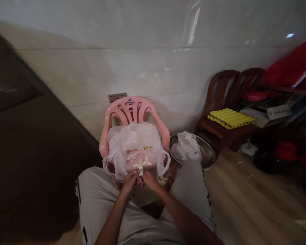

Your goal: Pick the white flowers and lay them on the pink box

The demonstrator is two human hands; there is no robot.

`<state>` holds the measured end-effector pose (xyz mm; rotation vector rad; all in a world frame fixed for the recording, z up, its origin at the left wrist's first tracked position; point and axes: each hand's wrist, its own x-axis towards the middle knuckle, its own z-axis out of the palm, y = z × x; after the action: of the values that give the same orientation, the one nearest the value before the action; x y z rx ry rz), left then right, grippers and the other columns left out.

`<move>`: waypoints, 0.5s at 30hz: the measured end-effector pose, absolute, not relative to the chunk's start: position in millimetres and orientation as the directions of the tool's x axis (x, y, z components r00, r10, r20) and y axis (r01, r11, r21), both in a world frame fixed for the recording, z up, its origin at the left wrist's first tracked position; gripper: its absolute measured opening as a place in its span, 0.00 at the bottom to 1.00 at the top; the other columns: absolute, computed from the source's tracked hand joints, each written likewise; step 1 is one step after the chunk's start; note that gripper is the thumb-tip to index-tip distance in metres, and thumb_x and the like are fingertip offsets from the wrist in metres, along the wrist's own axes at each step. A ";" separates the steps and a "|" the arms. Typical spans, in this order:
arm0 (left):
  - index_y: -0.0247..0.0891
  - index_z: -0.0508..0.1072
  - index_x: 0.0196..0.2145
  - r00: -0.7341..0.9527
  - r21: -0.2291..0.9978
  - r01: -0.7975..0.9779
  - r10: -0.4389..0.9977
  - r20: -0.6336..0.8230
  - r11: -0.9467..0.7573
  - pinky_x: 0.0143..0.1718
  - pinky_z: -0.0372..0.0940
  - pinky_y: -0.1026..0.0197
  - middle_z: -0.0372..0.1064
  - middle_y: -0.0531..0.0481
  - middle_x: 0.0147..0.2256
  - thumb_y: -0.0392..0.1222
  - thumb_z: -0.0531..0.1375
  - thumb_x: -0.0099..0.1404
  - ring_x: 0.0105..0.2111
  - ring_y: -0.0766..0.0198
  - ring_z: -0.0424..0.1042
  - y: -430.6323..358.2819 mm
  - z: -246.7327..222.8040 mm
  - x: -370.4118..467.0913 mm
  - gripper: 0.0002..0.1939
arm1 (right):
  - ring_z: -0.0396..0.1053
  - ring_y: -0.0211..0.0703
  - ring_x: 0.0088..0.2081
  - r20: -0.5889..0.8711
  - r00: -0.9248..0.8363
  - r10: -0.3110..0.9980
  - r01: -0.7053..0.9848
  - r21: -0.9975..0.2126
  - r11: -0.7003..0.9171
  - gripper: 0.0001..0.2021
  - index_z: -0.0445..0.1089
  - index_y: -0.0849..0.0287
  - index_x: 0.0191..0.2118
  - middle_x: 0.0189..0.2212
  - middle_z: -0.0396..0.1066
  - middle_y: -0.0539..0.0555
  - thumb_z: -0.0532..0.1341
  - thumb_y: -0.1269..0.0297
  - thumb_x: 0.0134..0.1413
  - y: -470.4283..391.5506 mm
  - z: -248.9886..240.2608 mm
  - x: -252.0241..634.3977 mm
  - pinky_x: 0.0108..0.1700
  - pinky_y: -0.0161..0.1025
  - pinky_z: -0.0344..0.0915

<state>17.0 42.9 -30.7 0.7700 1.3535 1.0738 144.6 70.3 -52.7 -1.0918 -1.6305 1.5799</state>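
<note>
My left hand (131, 180) and my right hand (150, 180) meet at the front edge of a pink plastic chair (136, 101). Both have fingers pinched around a small cream-white flower (141, 173). Just beyond my fingertips, cream flowers with pointed petals (143, 163) lie on the pink seat. A white translucent plastic bag (135, 134) lies opened over the seat, its handles hanging toward me, with more pale pieces at its mouth. Below my right wrist there is a heap of pale flowers (162, 180), partly hidden by my arm.
Right of the chair, a metal basin (209, 153) holds a white bag (186, 146). Farther right, a wooden chair (214, 102) carries a yellow egg tray (231, 118). A tiled wall (148, 75) rises behind, with a socket (117, 97). A dark panel (35, 153) stands at left.
</note>
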 end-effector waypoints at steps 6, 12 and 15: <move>0.38 0.72 0.29 -0.111 0.910 -0.214 0.916 -0.385 0.356 0.27 0.70 0.58 0.70 0.55 0.15 0.65 0.69 0.36 0.19 0.59 0.73 45.9 -32.3 20.2 0.30 | 0.62 0.34 0.17 -0.126 -0.463 0.877 0.087 -0.992 -0.096 0.19 0.67 0.58 0.34 0.20 0.61 0.45 0.51 0.47 0.64 73.4 -57.5 144.9 0.20 0.33 0.66; 0.38 0.75 0.30 -0.162 0.927 -0.171 0.918 -0.362 0.335 0.26 0.67 0.58 0.68 0.55 0.15 0.66 0.68 0.37 0.19 0.58 0.73 47.7 -35.4 19.0 0.30 | 0.61 0.33 0.17 -0.120 -0.440 0.890 0.074 -0.993 -0.097 0.22 0.65 0.59 0.30 0.19 0.62 0.44 0.53 0.43 0.61 75.6 -52.3 144.4 0.19 0.32 0.64; 0.37 0.75 0.27 -0.154 0.948 -0.130 0.938 -0.309 0.291 0.26 0.66 0.60 0.70 0.53 0.16 0.67 0.68 0.38 0.19 0.60 0.71 48.1 -37.8 16.3 0.30 | 0.61 0.33 0.16 -0.136 -0.434 0.891 0.074 -0.991 -0.115 0.23 0.65 0.59 0.29 0.18 0.63 0.45 0.52 0.43 0.61 75.9 -47.7 144.4 0.19 0.31 0.62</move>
<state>16.3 48.1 -37.8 0.8181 1.3840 1.1471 144.4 75.9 -47.7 -1.0924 -1.5114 1.6191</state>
